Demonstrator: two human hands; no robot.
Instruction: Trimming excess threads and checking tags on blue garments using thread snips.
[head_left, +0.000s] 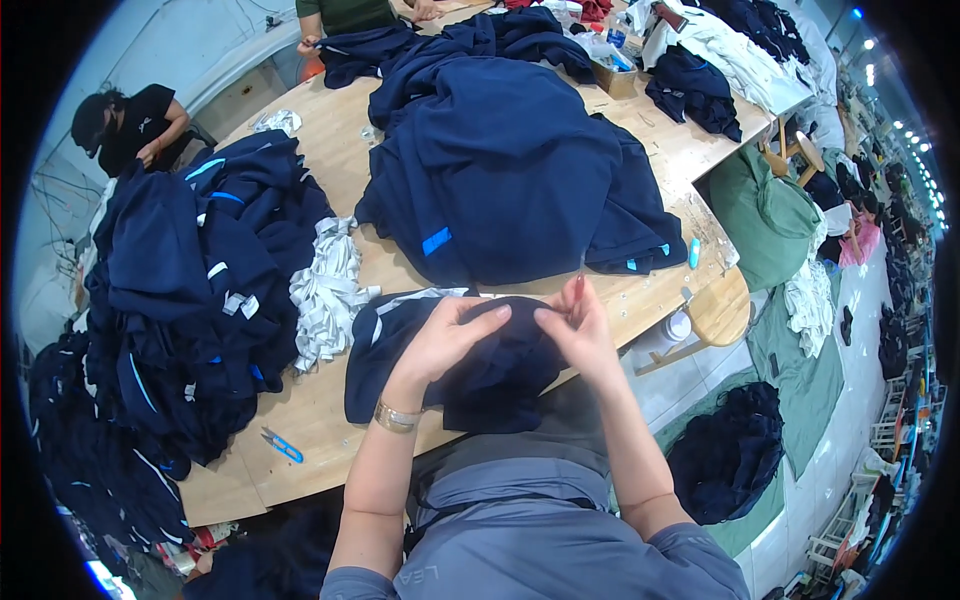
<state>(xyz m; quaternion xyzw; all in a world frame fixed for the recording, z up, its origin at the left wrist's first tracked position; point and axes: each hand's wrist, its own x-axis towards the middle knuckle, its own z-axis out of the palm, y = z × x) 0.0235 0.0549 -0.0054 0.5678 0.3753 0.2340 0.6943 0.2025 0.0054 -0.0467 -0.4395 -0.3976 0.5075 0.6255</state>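
Observation:
A navy blue garment [500, 350] lies over the table's near edge, directly in front of me. My left hand [450, 338] grips its upper part between thumb and fingers, and a gold-coloured band circles that wrist. A short way to the right, my right hand [580, 332] pinches the same cloth, thumb pointing toward the left one. Dark fabric spans the gap between both thumbs. A small red spot shows at the right fingertips; I cannot make out what it is. Just beyond my hands rises a large pile of navy garments [500, 160] with a blue label.
Another navy heap [220, 270] and white fabric strips [330, 290] stand left. Blue thread snips [283, 446] lie on the wooden table [330, 430]. At right are a light-blue tool [694, 253], a wooden stool [715, 310] and a green sack [765, 205]. Two people work across the table.

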